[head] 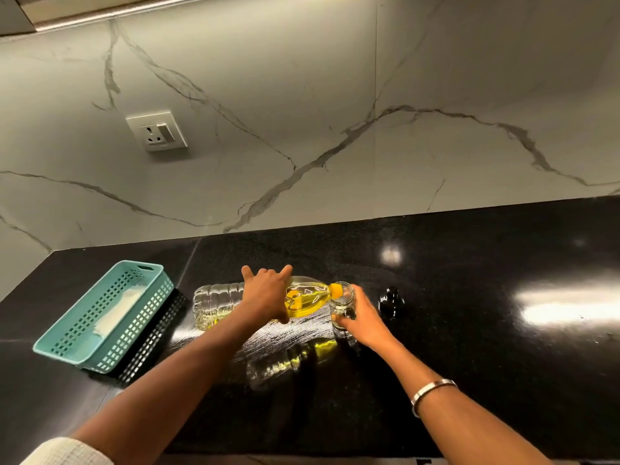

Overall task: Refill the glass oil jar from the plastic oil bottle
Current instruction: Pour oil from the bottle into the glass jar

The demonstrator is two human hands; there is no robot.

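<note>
Head view, the only one I have: my left hand lies over the shoulder of the clear plastic oil bottle, fingers and thumb spread round it, and the bottle is tipped onto its side just above the glossy black stone counter. Its long axis runs left to right, base toward the teal slotted plastic basket, yellow neck at the mouth of the small clear glass oil jar. The yellow oil has pooled in the shoulder and neck end. My right hand grips the jar from its right side, fingers curled round the lower wall, so the jar sits immediately right of the bottle's neck, rim apparently touching it. The next move turns on that junction: I judge the neck must stay over the rim as I tilt further. I cannot make out whether oil is flowing, nor how full the jar is; glare and my fingers hide it. A small dark object further right may be the lid, but I cannot tell.
</note>
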